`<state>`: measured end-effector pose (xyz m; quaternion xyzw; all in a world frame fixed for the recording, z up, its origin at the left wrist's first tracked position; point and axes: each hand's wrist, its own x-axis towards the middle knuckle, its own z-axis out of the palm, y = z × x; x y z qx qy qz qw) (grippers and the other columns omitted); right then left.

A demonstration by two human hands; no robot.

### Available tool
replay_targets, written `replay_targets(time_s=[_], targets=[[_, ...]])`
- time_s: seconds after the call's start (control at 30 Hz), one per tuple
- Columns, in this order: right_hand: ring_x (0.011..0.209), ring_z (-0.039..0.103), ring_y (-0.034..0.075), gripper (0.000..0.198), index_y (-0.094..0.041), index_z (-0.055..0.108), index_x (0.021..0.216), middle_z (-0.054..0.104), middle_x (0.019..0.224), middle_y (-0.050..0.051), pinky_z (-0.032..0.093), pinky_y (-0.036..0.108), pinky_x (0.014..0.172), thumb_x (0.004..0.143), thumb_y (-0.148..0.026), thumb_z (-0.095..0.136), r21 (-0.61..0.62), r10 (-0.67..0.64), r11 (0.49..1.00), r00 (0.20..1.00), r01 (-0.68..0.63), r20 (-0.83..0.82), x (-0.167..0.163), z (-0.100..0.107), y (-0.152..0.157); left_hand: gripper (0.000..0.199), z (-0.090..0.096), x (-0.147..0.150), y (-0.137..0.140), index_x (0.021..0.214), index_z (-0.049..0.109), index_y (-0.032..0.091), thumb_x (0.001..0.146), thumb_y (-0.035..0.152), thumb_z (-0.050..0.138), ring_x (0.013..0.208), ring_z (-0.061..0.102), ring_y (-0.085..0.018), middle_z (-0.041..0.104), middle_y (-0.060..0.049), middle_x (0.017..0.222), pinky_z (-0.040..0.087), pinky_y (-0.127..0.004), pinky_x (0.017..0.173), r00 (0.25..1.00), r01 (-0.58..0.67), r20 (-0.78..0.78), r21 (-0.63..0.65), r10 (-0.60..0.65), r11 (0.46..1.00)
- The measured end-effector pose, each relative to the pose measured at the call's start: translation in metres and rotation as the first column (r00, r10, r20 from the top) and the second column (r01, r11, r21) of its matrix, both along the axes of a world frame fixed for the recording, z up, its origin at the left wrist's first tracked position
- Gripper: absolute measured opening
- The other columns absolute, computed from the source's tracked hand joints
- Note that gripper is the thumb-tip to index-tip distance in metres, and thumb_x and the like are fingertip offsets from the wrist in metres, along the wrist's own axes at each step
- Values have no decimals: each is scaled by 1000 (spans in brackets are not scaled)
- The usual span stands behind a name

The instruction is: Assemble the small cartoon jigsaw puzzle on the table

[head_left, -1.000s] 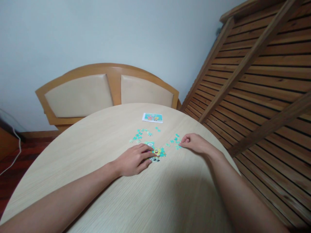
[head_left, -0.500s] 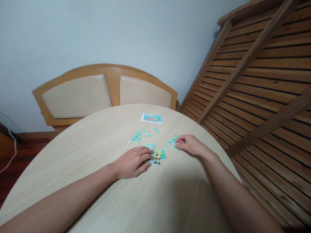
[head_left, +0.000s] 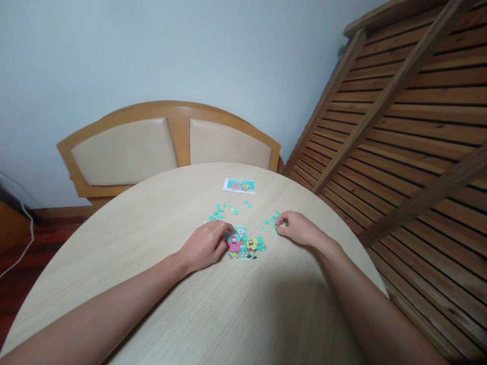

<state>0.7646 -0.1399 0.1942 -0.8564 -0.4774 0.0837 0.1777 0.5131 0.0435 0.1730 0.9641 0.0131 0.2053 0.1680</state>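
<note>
A partly joined jigsaw puzzle (head_left: 243,245) lies on the table, with a pink starfish figure, a pale squid figure and a yellow sponge figure on it. My left hand (head_left: 205,245) rests at its left edge. The index finger reaches onto the upper left of the puzzle, the thumb is apart from it, and the other fingers are bent. To the right, my right hand (head_left: 299,228) hovers by a scatter of loose turquoise puzzle pieces (head_left: 271,221). Its thumb and fingertips are brought together; whatever may be between them is too small to make out.
More loose pieces (head_left: 218,210) lie beyond the puzzle on the left, and a couple (head_left: 247,204) farther back. A picture card (head_left: 239,186) lies near the far side of the round table (head_left: 152,218). A padded bench back (head_left: 129,152) and slatted wood (head_left: 411,111) stand behind.
My left hand has drawn back left from over the puzzle, uncovering the pink starfish and squid figures. My right hand stays by the loose pieces, its fingertips closer together. The view has shifted slightly.
</note>
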Motion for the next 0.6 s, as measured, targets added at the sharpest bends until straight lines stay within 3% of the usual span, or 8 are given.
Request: replay_targets(time_s=[0.13, 0.27, 0.43, 0.6], targets=[[77, 64, 21, 18, -17, 73, 87, 71, 87, 8, 46, 29, 69, 72, -21, 65, 26, 22, 999, 1000, -21, -15, -3, 0, 1, 28, -6, 2, 9, 113, 55, 20, 89, 12, 43, 98, 66, -21, 69, -6, 106, 54, -39, 88, 1000, -18, -22, -110, 16, 994], [74, 63, 19, 16, -16, 70, 86, 71, 82, 6, 46, 27, 66, 71, -17, 63, 60, 72, 996, 993, -67, -93, -4, -2, 2, 25, -7, 3, 10, 115, 57, 22, 95, 17, 43, 103, 65, -21, 69, -6, 111, 53, -38, 92, 999, -2, -47, -126, -3, 992], [69, 61, 16, 25, -14, 69, 96, 69, 79, 4, 45, 26, 64, 73, -15, 61, 146, 156, 981, 965, -126, -212, -3, -4, 2, 27, -7, 5, 10, 119, 57, 22, 97, 18, 42, 107, 65, -19, 69, -6, 115, 52, -37, 96, 999, 15, -38, -225, -24, 974], [75, 61, 18, 20, -15, 72, 95, 68, 81, 5, 47, 29, 69, 81, -27, 64, 337, 241, 931, 930, -141, -278, -32, 3, 15, 23, -6, 5, 8, 116, 60, 20, 97, 25, 48, 101, 68, -20, 72, -6, 111, 53, -37, 93, 1000, -28, -9, -337, 26, 941]])
